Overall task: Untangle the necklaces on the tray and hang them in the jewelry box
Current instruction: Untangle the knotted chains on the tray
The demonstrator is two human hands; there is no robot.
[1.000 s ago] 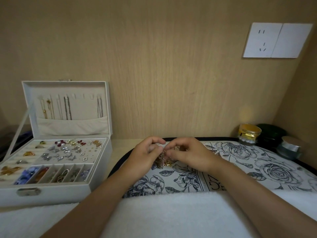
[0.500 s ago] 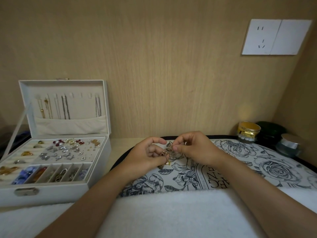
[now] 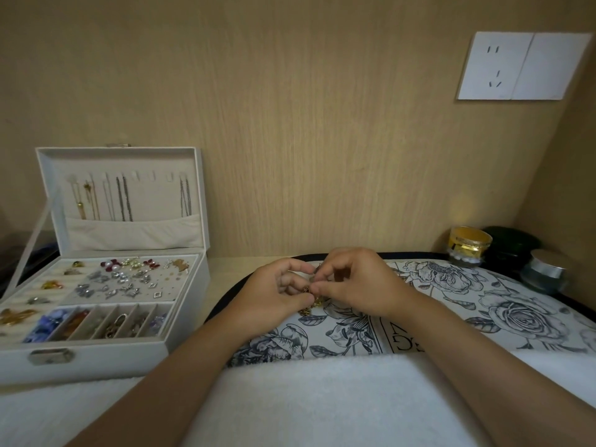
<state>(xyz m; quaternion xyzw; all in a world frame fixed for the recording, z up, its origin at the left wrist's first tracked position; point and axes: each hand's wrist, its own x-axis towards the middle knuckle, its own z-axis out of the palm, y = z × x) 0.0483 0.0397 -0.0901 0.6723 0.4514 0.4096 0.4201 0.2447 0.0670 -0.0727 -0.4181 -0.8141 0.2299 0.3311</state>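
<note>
1. While both hands meet over the left part of the tray (image 3: 483, 304), the left hand (image 3: 274, 295) and the right hand (image 3: 358, 282) each pinch the tangled necklaces (image 3: 310, 310) between thumb and fingertips, so each grip is clamped on the chains.
2. The small gold and dark-red bundle sits between the two hands. Its lower end reaches toward the tray's floral surface, and I cannot tell whether it touches.
3. The jewelry box (image 3: 106, 353) stands open on the bench (image 3: 222, 269), just left of the tray.
4. Several chains hang from hooks in its upright lid (image 3: 145, 233), their ends tucked into a fabric pocket.
5. Earrings and other small pieces fill the box's compartments.
6. A gold jar (image 3: 469, 245), a dark green jar (image 3: 512, 246) and a silver-lidded jar (image 3: 545, 272) stand at the far right corner.
7. A white towel (image 3: 306, 398) covers the tray's near edge.
</note>
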